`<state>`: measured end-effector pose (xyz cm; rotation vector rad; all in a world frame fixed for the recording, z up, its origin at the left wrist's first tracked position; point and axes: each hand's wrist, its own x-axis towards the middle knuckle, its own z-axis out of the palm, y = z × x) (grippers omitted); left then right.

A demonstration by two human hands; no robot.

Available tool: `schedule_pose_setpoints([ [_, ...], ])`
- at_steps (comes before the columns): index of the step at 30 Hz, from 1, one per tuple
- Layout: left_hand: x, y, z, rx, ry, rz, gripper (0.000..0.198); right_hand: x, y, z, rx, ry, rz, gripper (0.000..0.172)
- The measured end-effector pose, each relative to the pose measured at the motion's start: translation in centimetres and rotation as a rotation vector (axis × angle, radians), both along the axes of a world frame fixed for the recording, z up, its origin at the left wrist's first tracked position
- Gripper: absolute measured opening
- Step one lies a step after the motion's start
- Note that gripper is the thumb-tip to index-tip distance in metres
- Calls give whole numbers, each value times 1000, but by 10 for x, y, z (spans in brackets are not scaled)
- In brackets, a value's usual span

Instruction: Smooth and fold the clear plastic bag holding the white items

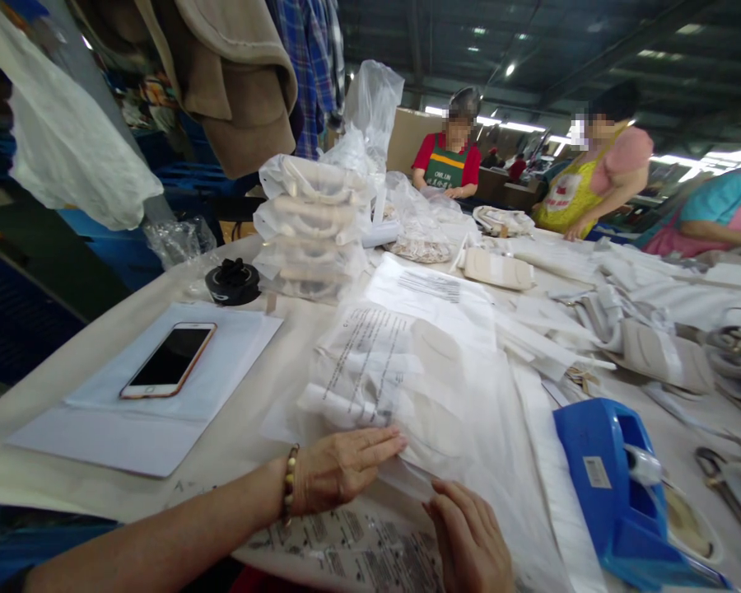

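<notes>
The left hand (pixel 346 467) rests flattened, fingers extended, on a cloudy bag (pixel 370 350) blurring its beige contents (pixel 435 350); the right hand (pixel 469 535), cropped below, half-curls, its hold unclear.

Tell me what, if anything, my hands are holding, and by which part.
Nothing is clearly held: your left hand lies on the near end of the printed plastic bag, and whether your right hand pinches anything cannot be told.
</notes>
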<state>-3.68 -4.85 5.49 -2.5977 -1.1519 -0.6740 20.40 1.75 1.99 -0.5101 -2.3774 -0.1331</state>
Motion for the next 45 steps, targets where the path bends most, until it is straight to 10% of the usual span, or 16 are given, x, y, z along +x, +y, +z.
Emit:
schedule_pose_setpoints([
  [5,-3,1,4,-180,-7,0,26,-3,-4,0,-185,66,-58,10],
  [13,-11,9,12,-349,-25,-74,8,-16,-21,6,140,-36,-39,18],
  [35,-13,11,16,-493,-86,-53,20,-65,-27,-3,46,151,-13,23],
  [40,-13,-11,20,-253,-24,13,23,-60,-25,1,-89,196,-3,11],
  [45,9,-67,-11,14,-239,283,26,-60,-25,8,-209,136,-12,10],
])
